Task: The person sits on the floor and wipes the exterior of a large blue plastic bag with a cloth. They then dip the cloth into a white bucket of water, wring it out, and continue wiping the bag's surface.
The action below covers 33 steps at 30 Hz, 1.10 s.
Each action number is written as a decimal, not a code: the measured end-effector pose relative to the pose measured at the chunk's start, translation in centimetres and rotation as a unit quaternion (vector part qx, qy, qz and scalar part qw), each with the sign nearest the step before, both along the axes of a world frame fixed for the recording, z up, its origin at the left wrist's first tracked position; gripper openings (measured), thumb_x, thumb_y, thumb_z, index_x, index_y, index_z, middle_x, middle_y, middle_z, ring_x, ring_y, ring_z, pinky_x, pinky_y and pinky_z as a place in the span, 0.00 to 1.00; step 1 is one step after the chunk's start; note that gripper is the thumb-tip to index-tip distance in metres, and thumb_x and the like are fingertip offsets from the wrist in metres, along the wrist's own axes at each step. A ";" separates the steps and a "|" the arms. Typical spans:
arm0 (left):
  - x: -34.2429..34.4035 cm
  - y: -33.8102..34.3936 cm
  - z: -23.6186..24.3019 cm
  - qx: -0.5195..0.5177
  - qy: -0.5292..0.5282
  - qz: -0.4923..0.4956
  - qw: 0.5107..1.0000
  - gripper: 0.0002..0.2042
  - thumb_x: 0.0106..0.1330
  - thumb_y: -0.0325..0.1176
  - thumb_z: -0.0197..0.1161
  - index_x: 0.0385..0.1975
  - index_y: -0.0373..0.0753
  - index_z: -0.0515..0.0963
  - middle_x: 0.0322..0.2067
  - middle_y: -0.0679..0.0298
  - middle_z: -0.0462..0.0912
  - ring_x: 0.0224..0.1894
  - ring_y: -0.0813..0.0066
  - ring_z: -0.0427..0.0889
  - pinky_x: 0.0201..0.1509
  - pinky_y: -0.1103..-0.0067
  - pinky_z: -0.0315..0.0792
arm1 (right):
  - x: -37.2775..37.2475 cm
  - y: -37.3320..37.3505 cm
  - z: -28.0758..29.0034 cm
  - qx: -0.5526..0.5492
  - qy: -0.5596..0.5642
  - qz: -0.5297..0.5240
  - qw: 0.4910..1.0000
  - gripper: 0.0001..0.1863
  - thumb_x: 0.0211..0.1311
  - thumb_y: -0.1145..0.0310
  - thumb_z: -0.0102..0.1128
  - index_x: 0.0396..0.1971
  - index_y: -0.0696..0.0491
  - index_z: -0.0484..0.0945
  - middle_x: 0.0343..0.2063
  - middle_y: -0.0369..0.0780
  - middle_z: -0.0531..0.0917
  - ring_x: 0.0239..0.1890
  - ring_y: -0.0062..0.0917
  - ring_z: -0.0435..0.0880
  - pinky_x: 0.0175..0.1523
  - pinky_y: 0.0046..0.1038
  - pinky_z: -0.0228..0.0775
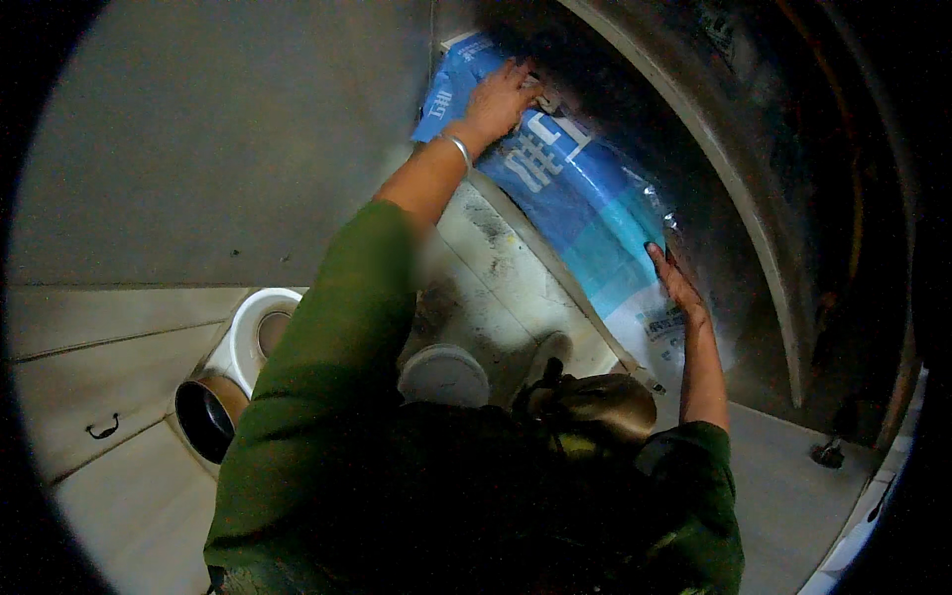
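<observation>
Blue plastic sack (575, 203), touched at opp. ends.
L hand (499, 102) far end, fingers part-curled; R hand (678, 286) nr. end, part-open; can't tell if either grips.

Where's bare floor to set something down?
Bare: pale floor beside your left sleeve, and between your right sleeve and the dark lump. Crowded: around the brown container, and where your left hand and right hand touch the blue bag.

A white bucket (242, 342) stands on tiles (139, 516) — beside a dark-mouthed container (230, 394).
</observation>
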<state>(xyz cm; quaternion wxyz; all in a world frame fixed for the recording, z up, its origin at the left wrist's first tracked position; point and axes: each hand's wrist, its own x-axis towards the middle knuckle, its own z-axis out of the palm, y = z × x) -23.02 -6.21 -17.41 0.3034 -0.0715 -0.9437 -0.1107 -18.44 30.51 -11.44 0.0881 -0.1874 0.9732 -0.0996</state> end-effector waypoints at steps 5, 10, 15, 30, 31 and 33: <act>-0.6 -3.9 0.2 0.033 -0.060 0.081 0.994 0.21 0.52 0.27 0.51 0.44 0.62 0.71 0.56 0.61 0.55 0.56 0.57 0.57 0.54 0.68 0.60 | 0.1 0.6 0.5 0.012 -0.086 0.019 0.996 0.27 0.56 0.49 0.40 0.51 0.52 0.63 0.52 0.42 0.64 0.55 0.33 0.60 0.57 0.26 0.49; -1.5 -7.3 0.5 0.035 -0.097 0.155 0.983 0.21 0.53 0.27 0.48 0.45 0.62 0.69 0.55 0.61 0.56 0.54 0.58 0.59 0.52 0.66 0.61 | -2.3 4.0 -0.7 0.349 0.458 0.335 0.746 0.23 0.58 0.63 0.32 0.55 0.51 0.56 0.57 0.35 0.54 0.59 0.26 0.51 0.62 0.26 0.39; -0.4 -10.8 2.5 0.046 -0.133 0.177 0.974 0.19 0.54 0.27 0.44 0.43 0.59 0.71 0.52 0.60 0.61 0.50 0.59 0.64 0.49 0.68 0.64 | -0.2 1.3 1.5 0.091 0.086 0.155 0.980 0.22 0.62 0.62 0.28 0.55 0.53 0.54 0.58 0.38 0.52 0.60 0.24 0.49 0.63 0.31 0.38; 3.1 3.1 1.6 0.064 0.015 0.001 0.998 0.12 0.45 0.29 0.54 0.32 0.42 0.75 0.36 0.59 0.71 0.38 0.57 0.68 0.33 0.71 0.70 | 0.6 2.4 -0.2 -0.116 0.021 0.140 0.983 0.18 0.59 0.62 0.37 0.51 0.40 0.62 0.55 0.41 0.59 0.56 0.36 0.58 0.57 0.32 0.49; 2.6 3.3 1.1 0.058 0.025 0.012 0.998 0.12 0.45 0.29 0.54 0.32 0.42 0.75 0.36 0.59 0.71 0.38 0.58 0.68 0.32 0.71 0.71 | 0.5 2.4 -0.2 -0.068 0.068 0.160 0.982 0.18 0.58 0.62 0.39 0.50 0.37 0.64 0.54 0.41 0.61 0.54 0.37 0.60 0.56 0.32 0.53; 1.6 2.6 1.7 0.030 0.009 0.044 0.999 0.11 0.45 0.30 0.54 0.31 0.41 0.75 0.37 0.59 0.71 0.39 0.58 0.68 0.31 0.72 0.71 | 1.2 1.4 0.2 0.013 0.057 0.083 0.995 0.18 0.58 0.63 0.41 0.49 0.35 0.64 0.54 0.42 0.61 0.54 0.38 0.61 0.56 0.32 0.54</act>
